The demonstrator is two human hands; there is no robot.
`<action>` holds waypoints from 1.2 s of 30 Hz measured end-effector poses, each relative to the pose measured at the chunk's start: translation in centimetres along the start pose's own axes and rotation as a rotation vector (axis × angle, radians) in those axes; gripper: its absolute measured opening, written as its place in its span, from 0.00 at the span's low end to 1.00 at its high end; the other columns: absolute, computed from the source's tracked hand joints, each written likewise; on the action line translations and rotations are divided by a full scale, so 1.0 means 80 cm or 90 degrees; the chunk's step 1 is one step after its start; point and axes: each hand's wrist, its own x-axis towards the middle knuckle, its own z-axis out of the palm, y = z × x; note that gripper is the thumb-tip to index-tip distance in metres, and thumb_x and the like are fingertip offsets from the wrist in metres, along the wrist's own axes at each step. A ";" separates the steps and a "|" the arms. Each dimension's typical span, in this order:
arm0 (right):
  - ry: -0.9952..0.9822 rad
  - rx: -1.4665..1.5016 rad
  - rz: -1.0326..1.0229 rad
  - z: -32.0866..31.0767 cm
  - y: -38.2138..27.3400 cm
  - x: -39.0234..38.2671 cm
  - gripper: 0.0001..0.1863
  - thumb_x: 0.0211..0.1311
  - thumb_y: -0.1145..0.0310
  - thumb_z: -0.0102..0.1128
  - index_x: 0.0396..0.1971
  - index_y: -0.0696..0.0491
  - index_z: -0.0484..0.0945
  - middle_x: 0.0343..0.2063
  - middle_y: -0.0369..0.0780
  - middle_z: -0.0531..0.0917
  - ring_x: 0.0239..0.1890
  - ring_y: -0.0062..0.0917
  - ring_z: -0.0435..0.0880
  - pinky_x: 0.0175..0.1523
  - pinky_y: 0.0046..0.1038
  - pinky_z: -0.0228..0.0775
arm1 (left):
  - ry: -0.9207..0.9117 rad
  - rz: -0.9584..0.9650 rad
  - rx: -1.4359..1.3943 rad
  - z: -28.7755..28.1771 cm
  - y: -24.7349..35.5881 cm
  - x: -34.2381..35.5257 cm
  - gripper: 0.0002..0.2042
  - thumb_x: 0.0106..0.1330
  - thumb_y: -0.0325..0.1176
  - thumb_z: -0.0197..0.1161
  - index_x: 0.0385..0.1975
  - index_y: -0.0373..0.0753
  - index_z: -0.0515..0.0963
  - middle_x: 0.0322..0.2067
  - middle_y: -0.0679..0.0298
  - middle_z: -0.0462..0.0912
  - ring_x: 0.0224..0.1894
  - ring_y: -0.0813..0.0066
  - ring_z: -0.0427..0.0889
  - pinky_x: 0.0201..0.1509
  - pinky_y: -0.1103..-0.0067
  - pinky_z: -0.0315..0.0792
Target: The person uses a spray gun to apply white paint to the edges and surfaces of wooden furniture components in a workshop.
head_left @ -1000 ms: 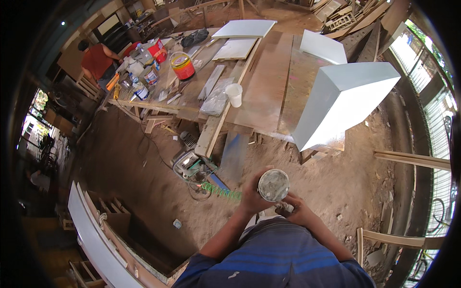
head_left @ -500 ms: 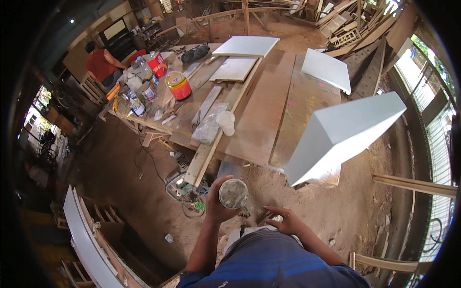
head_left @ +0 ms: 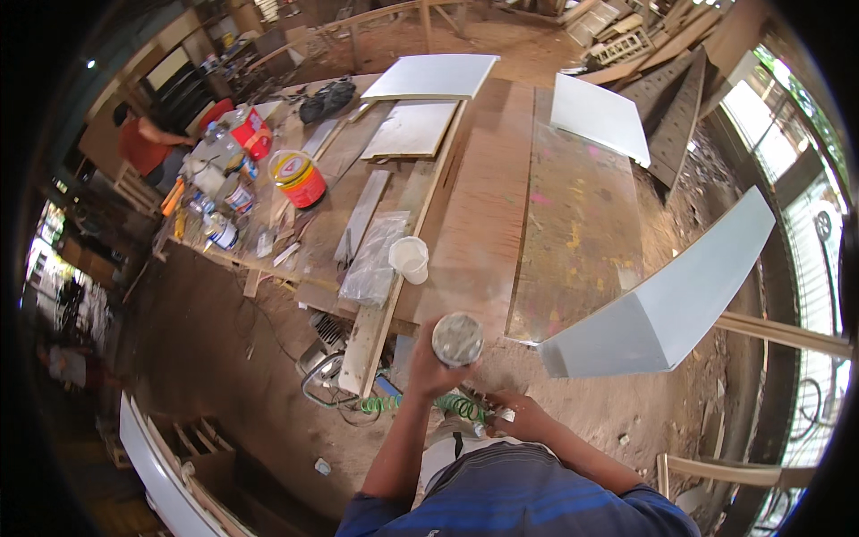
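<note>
Round tin (head_left: 457,338), rigid and likely light, gripped around its side by left hand (head_left: 432,371); right hand (head_left: 522,413) state unclear.

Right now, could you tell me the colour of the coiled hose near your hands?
Green; the coiled hose shows best in the head view.

**Open-sided woodworking shop with a dirt floor**

A long plywood table (head_left: 483,206) stands on a bare earth floor (head_left: 224,331) strewn with offcuts. White panels (head_left: 434,76) lie across the table's far end. Daylight enters through a barred window (head_left: 805,152) on the right. Timber frames (head_left: 626,36) are stacked at the back.
</note>
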 end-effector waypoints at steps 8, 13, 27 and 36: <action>0.069 0.050 0.123 0.022 -0.013 0.017 0.30 0.67 0.53 0.68 0.65 0.51 0.77 0.50 0.49 0.87 0.47 0.38 0.89 0.54 0.35 0.80 | -0.244 -0.054 -0.247 0.046 -0.084 0.192 0.32 0.50 0.23 0.81 0.55 0.38 0.72 0.50 0.66 0.83 0.53 0.76 0.82 0.58 0.76 0.76; 0.163 -0.018 0.142 0.031 0.005 0.005 0.30 0.67 0.52 0.67 0.66 0.48 0.77 0.50 0.49 0.88 0.48 0.39 0.89 0.55 0.35 0.80 | -0.299 -0.097 -0.297 0.082 -0.122 0.264 0.35 0.51 0.18 0.79 0.61 0.37 0.72 0.51 0.64 0.84 0.52 0.74 0.84 0.57 0.75 0.79; 0.305 0.049 0.219 0.055 0.096 -0.025 0.29 0.67 0.50 0.67 0.65 0.45 0.79 0.49 0.50 0.88 0.47 0.38 0.89 0.54 0.37 0.80 | -0.207 -0.096 -0.205 0.100 -0.196 0.278 0.28 0.54 0.28 0.81 0.55 0.34 0.77 0.47 0.63 0.86 0.47 0.73 0.85 0.50 0.74 0.79; 0.241 0.046 0.245 0.014 0.085 -0.009 0.30 0.70 0.48 0.65 0.67 0.45 0.77 0.56 0.50 0.84 0.49 0.39 0.88 0.56 0.37 0.79 | -0.121 -0.048 -0.003 0.078 -0.198 0.265 0.40 0.48 0.37 0.86 0.61 0.35 0.72 0.51 0.57 0.84 0.52 0.65 0.84 0.57 0.69 0.78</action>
